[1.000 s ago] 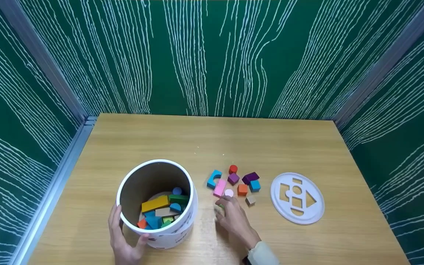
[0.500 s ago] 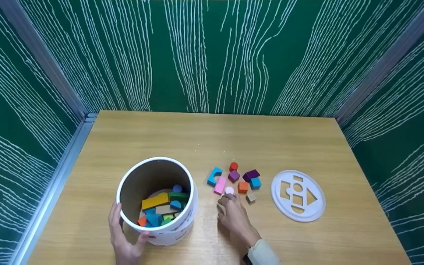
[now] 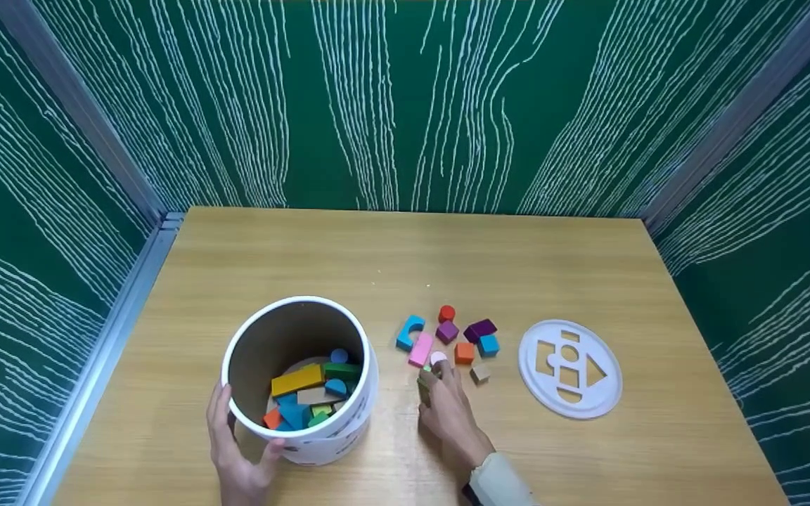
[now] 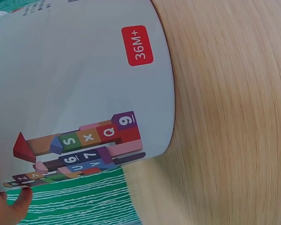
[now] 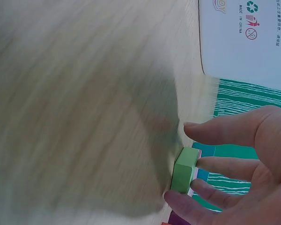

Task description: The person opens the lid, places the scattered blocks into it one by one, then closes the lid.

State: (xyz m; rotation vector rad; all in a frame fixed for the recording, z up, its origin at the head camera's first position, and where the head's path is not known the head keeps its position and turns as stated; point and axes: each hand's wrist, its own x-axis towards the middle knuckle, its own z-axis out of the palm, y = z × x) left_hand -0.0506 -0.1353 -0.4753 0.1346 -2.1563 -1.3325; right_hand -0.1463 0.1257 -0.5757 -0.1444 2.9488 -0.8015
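Compared with a second ago, the right hand (image 3: 451,414) has shifted slightly rightward, and a sliver of a light-green flat-sided block (image 5: 182,171) now shows at the far side of its fingers. Nearest, the frame cuts off the right forearm in its pale sleeve (image 3: 500,481), and the left hand (image 3: 236,453) at the wrist. That left hand reaches up from the near left and holds a cylindrical white tub (image 3: 328,446), fingers along its left wall, thumb at the near rim. Coloured blocks (image 3: 297,380) lie inside, the lowest hard to make out. On the right, the other hand slants far and left, back upward, hiding most of the light-green block from above; the right wrist view shows that block on the table (image 3: 236,246), fingers loosely extended and touching it, thumb standing apart. Just beyond the fingertips lie a pale pink round block (image 3: 437,358), partly covered, and a pink rectangular block (image 3: 420,349); to their right are an orange cube (image 3: 464,353) and, well apart, a round white lid (image 3: 582,369) with cut-out shapes. Farther sit a blue arch block (image 3: 410,332), a purple cube (image 3: 446,332) and a red cylinder (image 3: 446,313), before green panels (image 3: 306,169) with wavy white lines.
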